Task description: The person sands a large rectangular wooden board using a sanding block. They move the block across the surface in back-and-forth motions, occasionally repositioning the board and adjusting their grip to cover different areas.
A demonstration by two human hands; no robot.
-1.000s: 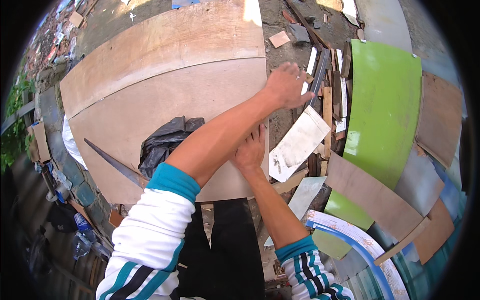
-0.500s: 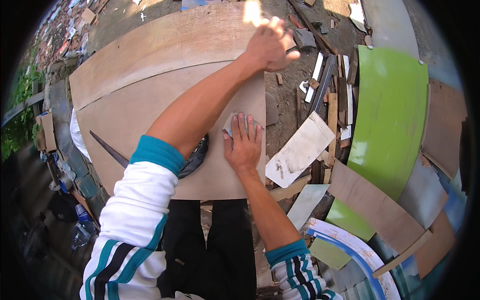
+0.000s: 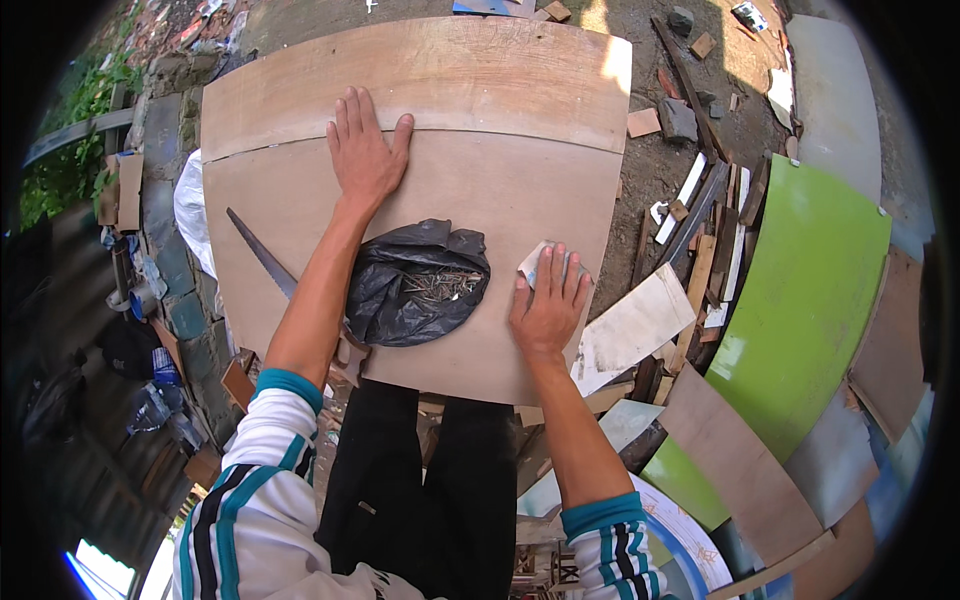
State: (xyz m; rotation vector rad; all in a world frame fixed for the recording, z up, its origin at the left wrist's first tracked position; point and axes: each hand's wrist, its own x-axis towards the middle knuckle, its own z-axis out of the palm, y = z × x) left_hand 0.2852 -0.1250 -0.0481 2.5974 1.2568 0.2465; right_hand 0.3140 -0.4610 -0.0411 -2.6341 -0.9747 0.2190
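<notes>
Head view, left hand (image 3: 365,150) spread flat on plywood board (image 3: 480,180), right hand (image 3: 548,305) flat, fingers apart, pressing sandpaper (image 3: 532,262).

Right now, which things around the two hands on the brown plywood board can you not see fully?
Head view:
- Pale paper piece: mostly under the right hand.
- Long hand saw: handle behind the left hand's forearm.
- Nails in the black plastic bag: too small to count.
</notes>
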